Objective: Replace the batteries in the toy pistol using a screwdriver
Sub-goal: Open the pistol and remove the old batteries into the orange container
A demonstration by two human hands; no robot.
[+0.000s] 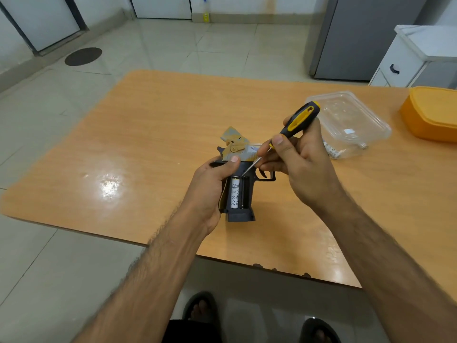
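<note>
Toy pistol [241, 194] sits gripped in my left hand [210, 191], open side up, so my right hand [300, 164], pinching the screwdriver [294, 127], can poke out the battery [235, 195].

left hand [210, 189] grips toy pistol [243, 194] above wooden table [148, 134], grip compartment open, one white battery [235, 195] seated inside. right hand [301, 162] holds black-yellow screwdriver [295, 123], tip at compartment's upper end. clear plastic container [351, 122] lies nearby.
</note>
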